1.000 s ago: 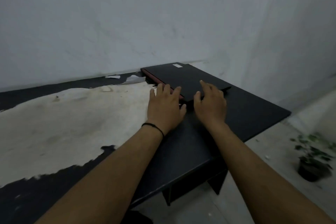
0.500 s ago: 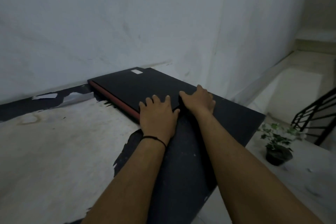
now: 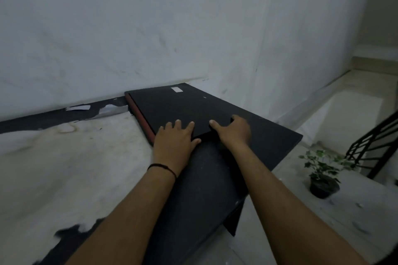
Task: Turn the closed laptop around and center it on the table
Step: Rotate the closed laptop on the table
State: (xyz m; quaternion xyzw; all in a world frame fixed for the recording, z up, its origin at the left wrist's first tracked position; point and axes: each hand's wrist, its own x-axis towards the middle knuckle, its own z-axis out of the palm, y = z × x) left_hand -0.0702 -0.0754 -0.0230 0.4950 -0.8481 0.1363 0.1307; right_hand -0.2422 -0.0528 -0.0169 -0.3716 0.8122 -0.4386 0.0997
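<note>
The closed black laptop with a red side edge lies flat at the far right end of the dark table, close to the wall. A white sticker sits near its far corner. My left hand rests on the laptop's near left corner, fingers spread over the lid, thumb at the front edge. My right hand grips the near right corner, thumb on the lid and fingers wrapped around the side.
The table's top is worn pale across its left part. A white wall runs right behind the table. A small potted plant stands on the floor to the right, near a black stair railing.
Both hands moved from just in front of the laptop onto its near corners. My right hand has curled around the right corner. The camera came closer and turned right.
</note>
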